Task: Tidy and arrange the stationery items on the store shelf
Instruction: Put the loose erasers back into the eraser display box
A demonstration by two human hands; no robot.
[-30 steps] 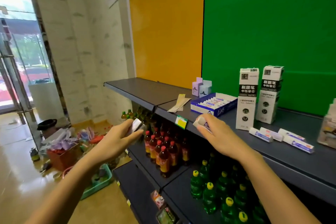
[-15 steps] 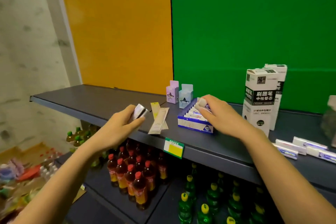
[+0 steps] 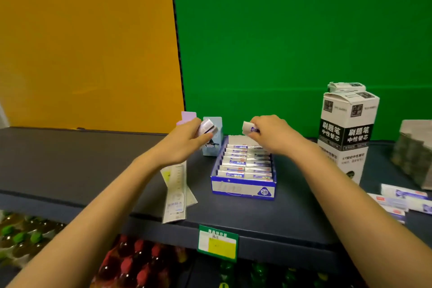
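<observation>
A blue and white display box [image 3: 243,186] marked 2B stands on the dark shelf [image 3: 70,170], filled with several white and purple packs. My right hand [image 3: 268,134] hovers over the box's far end and pinches one small white and purple pack [image 3: 248,127]. My left hand [image 3: 187,140] is just left of the box and grips a small white pack with a dark stripe [image 3: 207,127]. Behind it stand a pink carton [image 3: 188,117] and a pale blue carton [image 3: 214,145], partly hidden by the hand.
Two long flat packets [image 3: 176,194] lie near the shelf's front edge under my left forearm. Two tall white and black boxes [image 3: 348,128] stand to the right. Loose white packs [image 3: 402,199] lie at far right. A green price tag [image 3: 217,242] hangs below, above drink bottles [image 3: 131,262].
The view has swung right and closer to the shelf. Both hands moved up and forward with their packs; my right hand now sits over the back of the blue box.
</observation>
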